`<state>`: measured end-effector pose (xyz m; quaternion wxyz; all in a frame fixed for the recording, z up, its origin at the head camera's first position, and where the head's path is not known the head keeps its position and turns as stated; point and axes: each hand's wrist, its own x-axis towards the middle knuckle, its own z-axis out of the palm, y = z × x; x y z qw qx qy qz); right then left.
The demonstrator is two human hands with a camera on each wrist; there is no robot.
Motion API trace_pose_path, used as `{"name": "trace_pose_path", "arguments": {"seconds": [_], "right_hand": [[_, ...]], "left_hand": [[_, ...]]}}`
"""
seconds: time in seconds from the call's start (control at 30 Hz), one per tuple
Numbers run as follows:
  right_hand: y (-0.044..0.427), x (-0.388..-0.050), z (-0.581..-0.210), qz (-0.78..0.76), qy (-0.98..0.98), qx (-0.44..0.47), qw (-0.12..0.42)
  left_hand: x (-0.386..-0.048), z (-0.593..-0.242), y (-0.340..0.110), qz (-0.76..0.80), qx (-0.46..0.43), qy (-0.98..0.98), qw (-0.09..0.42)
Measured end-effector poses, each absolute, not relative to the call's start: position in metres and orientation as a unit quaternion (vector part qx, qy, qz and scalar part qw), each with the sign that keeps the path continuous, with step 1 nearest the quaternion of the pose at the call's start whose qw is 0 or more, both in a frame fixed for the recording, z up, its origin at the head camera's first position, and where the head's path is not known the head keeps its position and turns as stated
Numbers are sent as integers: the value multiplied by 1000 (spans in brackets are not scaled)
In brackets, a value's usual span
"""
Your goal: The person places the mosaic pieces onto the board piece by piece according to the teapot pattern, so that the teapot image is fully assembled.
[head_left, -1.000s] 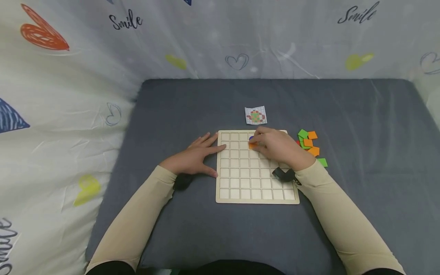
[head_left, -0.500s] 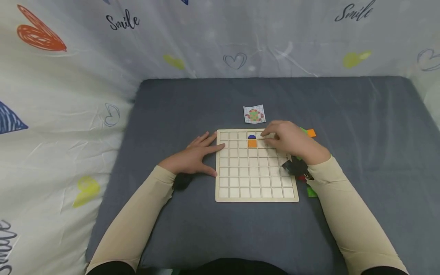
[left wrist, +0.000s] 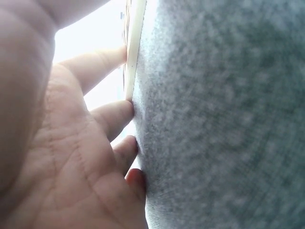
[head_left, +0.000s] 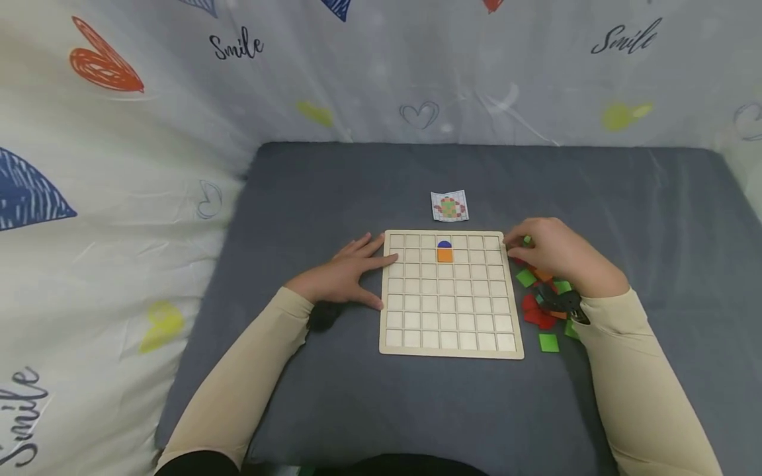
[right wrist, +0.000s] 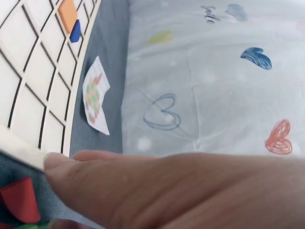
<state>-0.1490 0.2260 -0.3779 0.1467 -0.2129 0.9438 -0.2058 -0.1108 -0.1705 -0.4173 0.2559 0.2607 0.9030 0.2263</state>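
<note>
A pale wooden grid board (head_left: 454,304) lies on the grey table. In its upper rows sit a blue half-round tile (head_left: 444,244) and, just below it, an orange square tile (head_left: 444,255). My left hand (head_left: 345,270) is spread along the board's left edge; its index finger reaches onto the frame. In the left wrist view, the fingertips (left wrist: 125,110) touch the board's edge. By the board's upper right corner is my right hand (head_left: 562,254), fingers loosely bent, no tile visibly held. Under and beside it lie several green, red and orange tiles (head_left: 538,314), partly hidden.
A small pattern card (head_left: 449,206) lies behind the board, showing a red, green and orange design on a grid. A white printed curtain (head_left: 381,73) hangs behind and to the left of the table (head_left: 333,410).
My right hand has left the orange tile on the board and moved right, to the loose tiles. The left hand stays at the left edge. The head view has shifted slightly.
</note>
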Motion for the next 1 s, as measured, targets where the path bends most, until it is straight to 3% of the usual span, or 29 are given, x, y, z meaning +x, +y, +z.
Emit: {"name": "trace_pose_path", "arguments": {"seconds": [0.33, 1.0], "right_hand": [[238, -148, -386, -186, 949, -178, 179], [230, -145, -386, -206, 950, -156, 175]], "left_hand": [[-111, -418, -170, 230, 261, 901, 258], [-110, -419, -169, 218, 255, 906, 258]]}}
